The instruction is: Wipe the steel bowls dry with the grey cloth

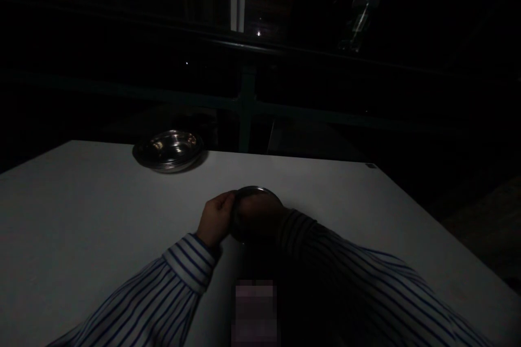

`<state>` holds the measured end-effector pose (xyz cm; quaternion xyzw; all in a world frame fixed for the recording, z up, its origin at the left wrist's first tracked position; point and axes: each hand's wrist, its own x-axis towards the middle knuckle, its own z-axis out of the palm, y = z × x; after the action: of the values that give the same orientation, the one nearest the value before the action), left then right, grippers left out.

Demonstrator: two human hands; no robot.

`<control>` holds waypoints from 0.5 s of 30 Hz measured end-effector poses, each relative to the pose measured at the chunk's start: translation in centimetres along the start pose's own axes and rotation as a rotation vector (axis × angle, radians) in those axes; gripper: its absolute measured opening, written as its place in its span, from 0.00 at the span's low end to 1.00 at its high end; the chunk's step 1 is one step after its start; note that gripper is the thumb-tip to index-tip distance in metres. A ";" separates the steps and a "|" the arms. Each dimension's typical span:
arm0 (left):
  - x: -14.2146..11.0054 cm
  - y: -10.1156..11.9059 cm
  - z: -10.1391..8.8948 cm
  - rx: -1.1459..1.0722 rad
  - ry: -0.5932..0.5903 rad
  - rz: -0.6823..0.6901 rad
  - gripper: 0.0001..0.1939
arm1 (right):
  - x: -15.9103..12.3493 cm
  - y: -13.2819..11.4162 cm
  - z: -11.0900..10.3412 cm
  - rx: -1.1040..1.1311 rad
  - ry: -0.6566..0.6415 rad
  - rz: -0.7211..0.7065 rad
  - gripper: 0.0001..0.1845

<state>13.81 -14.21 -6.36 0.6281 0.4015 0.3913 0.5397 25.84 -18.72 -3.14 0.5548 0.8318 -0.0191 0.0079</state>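
My left hand (215, 219) grips the bowl (256, 191) by its left rim while my right hand (260, 214), grip indiscernible, seemingly works inside, next needing steady support.

A round, shiny metal bowl (239, 232), deep in shadow, was just toward six o'clock from the centre of the view, over a white tabletop (142, 217). Its rim gleamed at twelve o'clock. The left hand (215, 219) gripped its edge around ten o'clock; the right hand (260, 214), from four o'clock, hid most of its dark interior.
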 end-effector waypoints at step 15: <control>0.4 -0.1 -0.6 0.162 0.082 -0.074 0.15 | 0.3 0.7 -2.0 0.036 -0.081 0.049 0.13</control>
<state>13.40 -13.57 -6.37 0.6380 0.4765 0.3627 0.4842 26.38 -18.12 -1.16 0.5737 0.8165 -0.0561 0.0320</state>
